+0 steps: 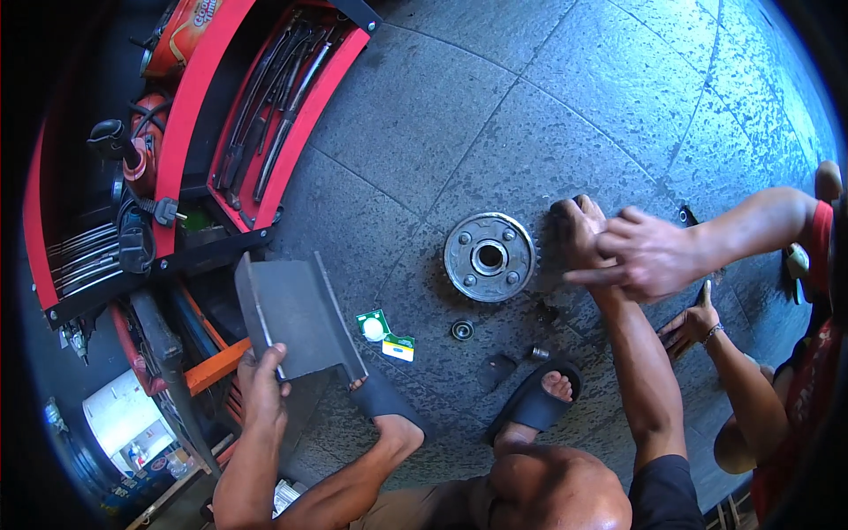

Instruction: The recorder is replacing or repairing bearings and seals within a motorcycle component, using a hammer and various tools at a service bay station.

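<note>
My left hand [265,375] grips the lower edge of a bent grey metal plate [291,314] at left of centre. My right hand [579,230] is closed near the floor, right of a round metal sprocket hub [475,281], around something dark and hidden. A co-worker's hand [640,247] reaches across my right hand with its index finger extended. A small bearing [462,330], a green-and-yellow packet [384,336] and a small metal sleeve [539,352] lie below the hub.
A red-and-black tool cart [305,115] with long wrenches fills the upper left. A white bucket [124,411] stands lower left. At right a co-worker's other hand [693,322] is braced on the tiled floor [415,115]. My sandalled feet [539,406] are at the bottom.
</note>
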### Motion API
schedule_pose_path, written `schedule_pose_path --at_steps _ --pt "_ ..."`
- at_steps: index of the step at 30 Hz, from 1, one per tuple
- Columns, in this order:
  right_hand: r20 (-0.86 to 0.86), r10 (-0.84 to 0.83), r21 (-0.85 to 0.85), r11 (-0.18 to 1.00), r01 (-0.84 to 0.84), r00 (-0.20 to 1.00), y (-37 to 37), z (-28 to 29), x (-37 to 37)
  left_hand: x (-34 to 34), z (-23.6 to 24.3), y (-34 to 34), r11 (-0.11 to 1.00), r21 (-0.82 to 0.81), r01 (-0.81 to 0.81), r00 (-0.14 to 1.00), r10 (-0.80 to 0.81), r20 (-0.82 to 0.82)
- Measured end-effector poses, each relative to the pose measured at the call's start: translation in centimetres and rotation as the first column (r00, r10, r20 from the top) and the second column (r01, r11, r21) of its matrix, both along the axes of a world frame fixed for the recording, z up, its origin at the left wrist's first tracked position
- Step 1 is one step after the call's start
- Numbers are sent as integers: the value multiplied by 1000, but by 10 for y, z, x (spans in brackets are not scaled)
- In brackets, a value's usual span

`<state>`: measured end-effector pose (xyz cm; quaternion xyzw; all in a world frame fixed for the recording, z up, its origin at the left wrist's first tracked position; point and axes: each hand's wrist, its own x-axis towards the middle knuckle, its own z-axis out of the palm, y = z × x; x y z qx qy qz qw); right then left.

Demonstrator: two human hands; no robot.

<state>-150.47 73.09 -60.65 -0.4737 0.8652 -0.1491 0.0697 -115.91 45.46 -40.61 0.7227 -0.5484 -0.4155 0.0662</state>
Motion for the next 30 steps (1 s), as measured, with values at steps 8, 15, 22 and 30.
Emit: schedule_pose_path --at_steps 8,15,22,30 --pt "999 45 -36 705 708 7 -17 -16 12 -58 -47 -1 784 -245 570 811 -584 19" --pt "974 83 80 745 662 -211 -38 -27 14 -162 -81 -17 457 -347 819 543 -812 215" --pt "943 21 177 813 555 -333 -1 -20 72 -233 -106 6 301 -278 912 341 -934 107" --pt "927 -155 -102 771 628 341 33 99 79 -265 -114 27 -238 -200 950 -234 -971 47"
